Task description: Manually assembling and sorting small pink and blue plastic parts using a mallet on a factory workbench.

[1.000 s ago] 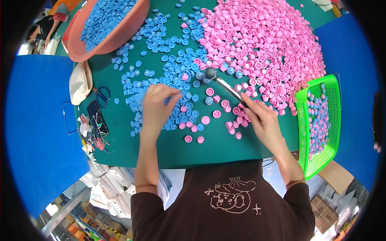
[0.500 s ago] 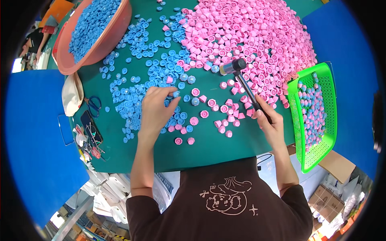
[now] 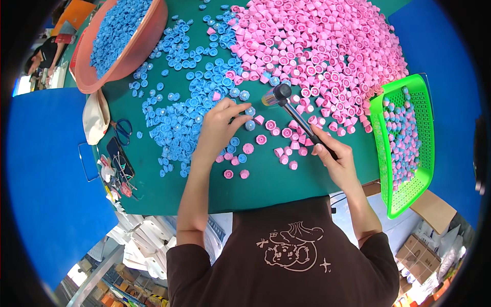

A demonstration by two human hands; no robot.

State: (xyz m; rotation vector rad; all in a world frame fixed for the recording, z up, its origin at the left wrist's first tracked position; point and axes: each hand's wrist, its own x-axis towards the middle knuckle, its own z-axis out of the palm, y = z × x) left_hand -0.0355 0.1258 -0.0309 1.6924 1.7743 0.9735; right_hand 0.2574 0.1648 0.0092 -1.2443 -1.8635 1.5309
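My left hand (image 3: 221, 128) reaches over the table, thumb and forefinger pinched around a small blue cap (image 3: 250, 111), which seems to sit on a pink cup-shaped piece mostly hidden beneath it. My right hand (image 3: 335, 157) grips the dark handle of a small mallet (image 3: 299, 117). The mallet's black-ended head is raised just to the right of the left fingertips. Another blue-topped piece (image 3: 250, 125) stands right below the pinched one. Loose pink pieces (image 3: 285, 132) lie between my hands, and blue caps (image 3: 181, 128) spread to the left of my left hand.
A large heap of pink pieces (image 3: 322, 46) covers the far right of the green table (image 3: 286, 187). At far left stands an orange basin (image 3: 158, 30) of blue caps. A green basket (image 3: 409, 197) holds joined pieces at right. Scissors (image 3: 123, 132) and a phone (image 3: 120, 158) lie left.
My left hand has moved right, carrying the blue cap to a pink piece that stood there uncovered. The mallet has shifted left and slightly down, closer to the left fingertips.
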